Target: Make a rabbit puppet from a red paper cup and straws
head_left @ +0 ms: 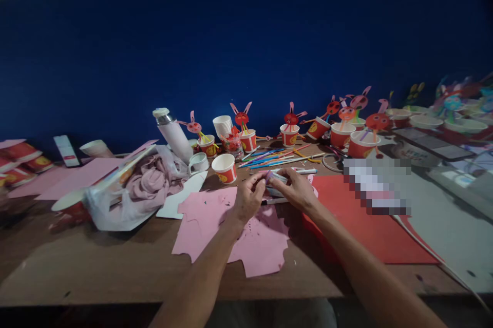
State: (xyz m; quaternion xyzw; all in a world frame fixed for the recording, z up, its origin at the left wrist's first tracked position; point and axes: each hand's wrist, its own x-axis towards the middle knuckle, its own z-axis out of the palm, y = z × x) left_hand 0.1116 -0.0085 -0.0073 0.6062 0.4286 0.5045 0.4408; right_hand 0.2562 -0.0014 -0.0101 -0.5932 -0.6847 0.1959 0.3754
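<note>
the left hand [248, 197] and right hand [297, 189] together pinch a blurred purplish item [269, 177]; cut pink paper [264, 256] lies near, a red sheet [385, 240] right, coloured sticks [271, 157] far.

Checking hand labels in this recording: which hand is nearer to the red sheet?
Right. The right hand is at the far left corner of the red sheet; the left hand is farther left, over the pink paper.

Bare left forearm [215, 261], bare right forearm [358, 251], both slim at the wrist, wider toward the elbow, bare left hand [250, 197], bare right hand [300, 190], greyish lap cloth [285, 313], dim on my distant screen
</note>
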